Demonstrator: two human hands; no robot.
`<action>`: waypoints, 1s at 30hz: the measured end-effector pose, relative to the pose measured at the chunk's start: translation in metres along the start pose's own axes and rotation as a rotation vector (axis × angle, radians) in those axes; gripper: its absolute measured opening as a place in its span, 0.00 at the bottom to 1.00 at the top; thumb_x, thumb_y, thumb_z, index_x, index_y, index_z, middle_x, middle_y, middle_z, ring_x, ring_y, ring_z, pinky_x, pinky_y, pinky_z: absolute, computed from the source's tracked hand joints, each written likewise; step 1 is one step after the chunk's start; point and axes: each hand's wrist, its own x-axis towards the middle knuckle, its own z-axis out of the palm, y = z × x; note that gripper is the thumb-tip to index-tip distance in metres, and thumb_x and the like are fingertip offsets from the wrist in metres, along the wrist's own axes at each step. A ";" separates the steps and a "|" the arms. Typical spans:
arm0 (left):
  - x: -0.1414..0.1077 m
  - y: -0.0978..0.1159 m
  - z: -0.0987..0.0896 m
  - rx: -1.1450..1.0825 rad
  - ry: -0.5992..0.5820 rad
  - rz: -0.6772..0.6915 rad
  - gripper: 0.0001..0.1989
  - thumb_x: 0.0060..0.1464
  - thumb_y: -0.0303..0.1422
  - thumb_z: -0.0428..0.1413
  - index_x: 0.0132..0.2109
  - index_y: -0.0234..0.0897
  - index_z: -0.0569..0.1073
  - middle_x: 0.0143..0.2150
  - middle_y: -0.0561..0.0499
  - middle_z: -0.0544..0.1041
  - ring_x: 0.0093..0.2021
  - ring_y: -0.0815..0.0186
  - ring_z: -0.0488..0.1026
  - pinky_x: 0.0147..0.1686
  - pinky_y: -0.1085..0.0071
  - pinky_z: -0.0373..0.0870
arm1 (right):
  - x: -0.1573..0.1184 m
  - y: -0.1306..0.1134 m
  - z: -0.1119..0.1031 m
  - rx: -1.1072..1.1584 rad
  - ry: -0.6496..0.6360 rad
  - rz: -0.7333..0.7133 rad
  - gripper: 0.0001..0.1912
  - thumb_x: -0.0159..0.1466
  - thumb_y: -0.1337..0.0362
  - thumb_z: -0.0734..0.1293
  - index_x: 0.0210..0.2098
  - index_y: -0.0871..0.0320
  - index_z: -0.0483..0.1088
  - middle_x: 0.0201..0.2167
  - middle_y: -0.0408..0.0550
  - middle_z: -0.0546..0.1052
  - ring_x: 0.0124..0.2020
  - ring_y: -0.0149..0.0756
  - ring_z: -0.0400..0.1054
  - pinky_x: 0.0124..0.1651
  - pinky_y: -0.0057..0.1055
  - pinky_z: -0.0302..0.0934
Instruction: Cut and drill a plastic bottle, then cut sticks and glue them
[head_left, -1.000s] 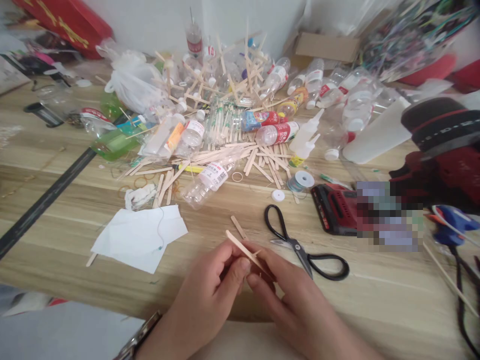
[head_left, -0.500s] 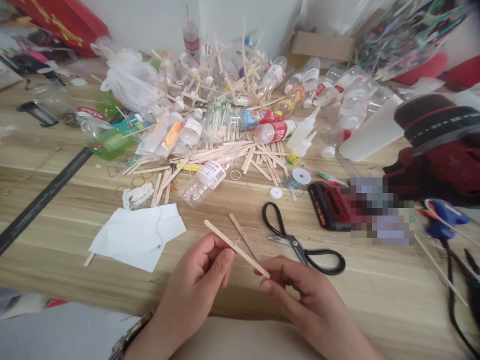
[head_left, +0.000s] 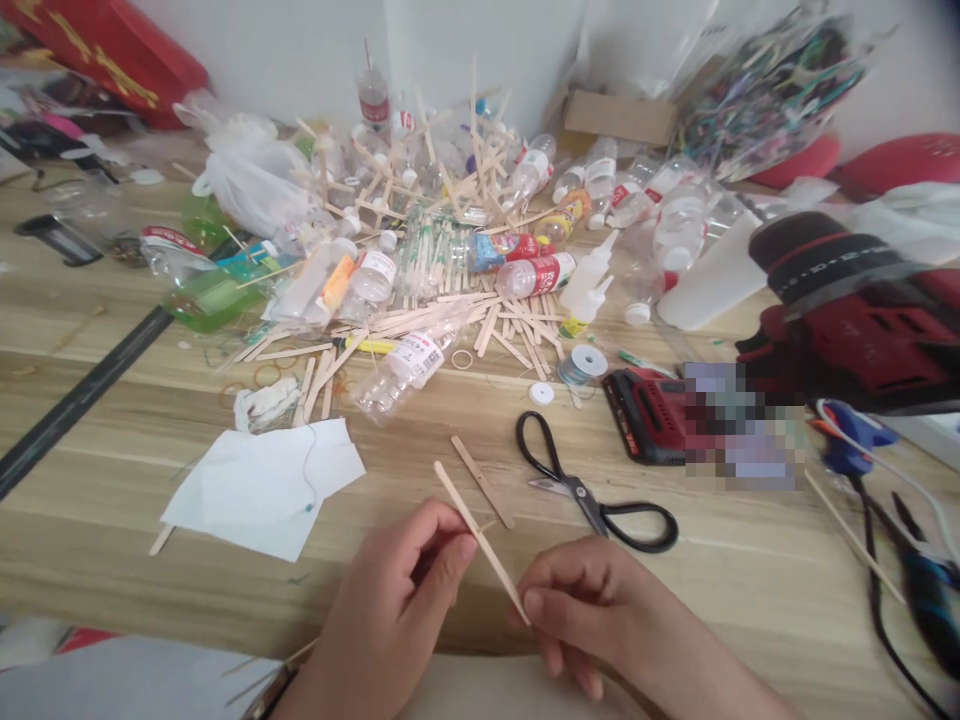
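Observation:
A pale wooden stick (head_left: 480, 540) slants between my hands near the table's front edge. My left hand (head_left: 420, 580) pinches it near the middle, where a thin sliver pokes out to the right. The fingers of my right hand (head_left: 585, 605) are closed on its lower end. Just behind, a second wooden stick (head_left: 482, 482) lies flat on the table. Black-handled scissors (head_left: 581, 490) rest partly open to the right of that stick. A white paper (head_left: 262, 490) lies to the left of my left hand.
Behind are plastic bottles (head_left: 401, 368), many loose sticks (head_left: 517, 325) and a wire spool (head_left: 583, 364). At right stand a red power tool (head_left: 847, 330), its battery (head_left: 652, 415), a blue glue gun (head_left: 851, 440) and pliers (head_left: 926, 590). A dark strip (head_left: 82, 400) crosses the left side.
The held stick has turned to a steeper slant, its lower end closer to me. Both hands have moved slightly lower in view. The camera view has shifted a little.

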 end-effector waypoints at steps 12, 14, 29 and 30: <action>0.001 -0.003 0.005 0.087 -0.013 0.047 0.13 0.61 0.38 0.48 0.30 0.40 0.69 0.21 0.58 0.66 0.22 0.69 0.63 0.22 0.75 0.57 | 0.004 0.000 0.007 -0.200 0.163 0.054 0.11 0.54 0.55 0.58 0.25 0.57 0.60 0.18 0.38 0.65 0.13 0.22 0.53 0.16 0.20 0.44; 0.002 -0.002 0.006 0.096 -0.012 0.064 0.13 0.61 0.37 0.47 0.29 0.40 0.68 0.20 0.58 0.67 0.22 0.69 0.63 0.23 0.75 0.57 | 0.004 0.000 0.008 -0.234 0.189 0.052 0.11 0.54 0.55 0.57 0.26 0.56 0.60 0.18 0.38 0.64 0.14 0.23 0.53 0.16 0.21 0.45; 0.005 0.004 0.009 0.154 -0.207 0.041 0.15 0.62 0.39 0.45 0.32 0.39 0.70 0.23 0.58 0.65 0.25 0.69 0.62 0.26 0.74 0.56 | 0.008 0.015 0.006 -0.671 0.382 -0.192 0.09 0.60 0.73 0.57 0.27 0.57 0.64 0.24 0.42 0.71 0.28 0.33 0.64 0.31 0.27 0.53; 0.005 0.005 0.009 0.156 -0.208 0.035 0.14 0.62 0.39 0.45 0.32 0.39 0.70 0.22 0.58 0.64 0.24 0.69 0.62 0.25 0.74 0.56 | 0.008 0.014 0.006 -0.681 0.379 -0.186 0.10 0.61 0.73 0.56 0.27 0.57 0.64 0.24 0.43 0.71 0.28 0.33 0.64 0.32 0.27 0.53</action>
